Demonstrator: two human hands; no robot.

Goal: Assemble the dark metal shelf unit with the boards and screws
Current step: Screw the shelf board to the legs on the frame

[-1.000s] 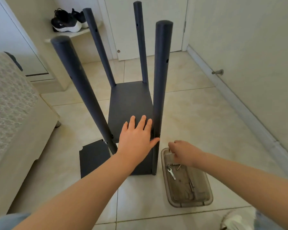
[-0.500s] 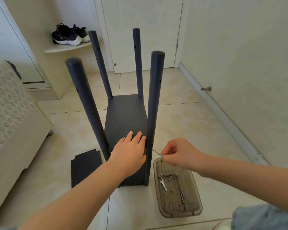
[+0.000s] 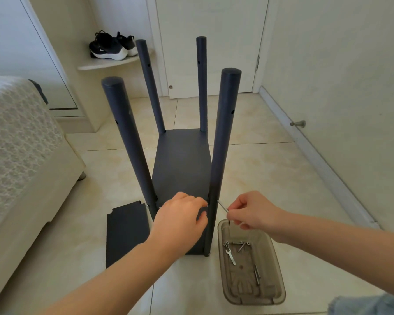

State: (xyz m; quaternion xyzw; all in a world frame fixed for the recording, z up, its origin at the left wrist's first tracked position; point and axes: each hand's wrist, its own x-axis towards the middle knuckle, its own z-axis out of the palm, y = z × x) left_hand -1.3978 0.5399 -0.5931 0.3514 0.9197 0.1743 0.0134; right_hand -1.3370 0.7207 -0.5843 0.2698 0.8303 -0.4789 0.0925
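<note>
The dark shelf unit stands on the tiled floor with several round posts upright and one dark board (image 3: 180,164) fixed low between them. My left hand (image 3: 180,220) rests on the near end of that board, its fingertips against the near right post (image 3: 223,142). My right hand (image 3: 250,211) pinches a long silver screw (image 3: 223,206) whose tip points at the post's outer side at board height. A loose dark board (image 3: 125,235) lies flat on the floor to the left.
A clear brownish plastic tray (image 3: 275,267) holding screws, nuts and a small wrench sits on the floor at the right of the unit. A bed edge (image 3: 32,178) is at the left, a wall with a doorstop at the right, a shoe shelf at the back.
My right hand came up out of the tray with a screw and carried it to the near right post. My left hand slid toward that post.
</note>
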